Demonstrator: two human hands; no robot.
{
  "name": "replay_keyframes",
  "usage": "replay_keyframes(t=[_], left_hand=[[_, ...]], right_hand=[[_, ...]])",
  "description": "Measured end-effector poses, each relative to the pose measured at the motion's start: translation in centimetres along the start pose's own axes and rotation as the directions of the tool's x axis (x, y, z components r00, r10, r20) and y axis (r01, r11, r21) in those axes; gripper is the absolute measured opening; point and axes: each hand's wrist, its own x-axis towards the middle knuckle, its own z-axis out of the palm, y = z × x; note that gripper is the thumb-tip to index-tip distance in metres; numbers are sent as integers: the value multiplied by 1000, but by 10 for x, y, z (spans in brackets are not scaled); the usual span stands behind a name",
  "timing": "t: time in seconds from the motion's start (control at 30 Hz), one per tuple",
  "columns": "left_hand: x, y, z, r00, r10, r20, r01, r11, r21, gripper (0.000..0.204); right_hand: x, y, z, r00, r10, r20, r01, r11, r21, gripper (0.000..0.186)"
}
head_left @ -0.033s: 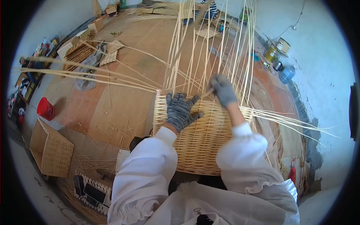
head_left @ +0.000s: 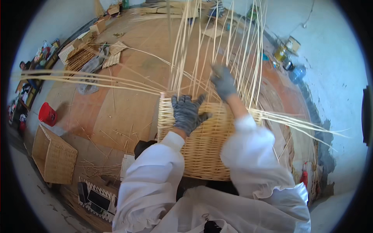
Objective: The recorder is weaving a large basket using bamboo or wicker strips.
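A pale wicker basket (head_left: 202, 155) with tightly woven sides stands in front of me, and long wicker stakes (head_left: 178, 54) rise from its far edge. My left hand (head_left: 188, 115), in a grey striped glove, lies with spread fingers over the upper part of the weave, fingertips at the edge by the stakes. My right hand (head_left: 223, 83), also gloved, is raised just beyond that edge among the stakes. Its fingers are curled and slightly blurred around a thin wicker strand, mostly hidden by the hand.
Loose strands (head_left: 97, 80) fan out left of the basket, and another bundle (head_left: 295, 123) sticks out right. A red bucket (head_left: 47, 114) and a finished woven basket (head_left: 60, 161) stand at the left. A water bottle (head_left: 297, 73) sits by the right wall. Cut wicker litters the floor.
My right hand has moved a little left and away from me, lifting off the weaving edge. My left hand stays in nearly the same place.
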Motion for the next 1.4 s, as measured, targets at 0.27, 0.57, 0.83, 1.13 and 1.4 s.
replay_keyframes(t=[0.27,0.57,0.83,1.13,1.4], left_hand=[[0,-1,28,941,-23,-339,-11,995,-96,55],[8,29,18,982,-184,-49,187,981,54,64],[38,16,29,894,-392,-215,376,920,-115,30],[22,89,20,989,133,-70,-126,987,97,71],[34,101,24,998,-52,-20,52,999,6,71]], right_hand=[[-44,13,-29,941,-134,-310,215,946,243,35],[39,-34,14,934,-357,10,287,734,-616,49],[-96,0,-11,823,-368,-433,377,924,-68,14],[-54,11,-90,984,4,-177,-4,1000,1,24],[-52,18,-113,868,-207,-452,449,718,532,36]])
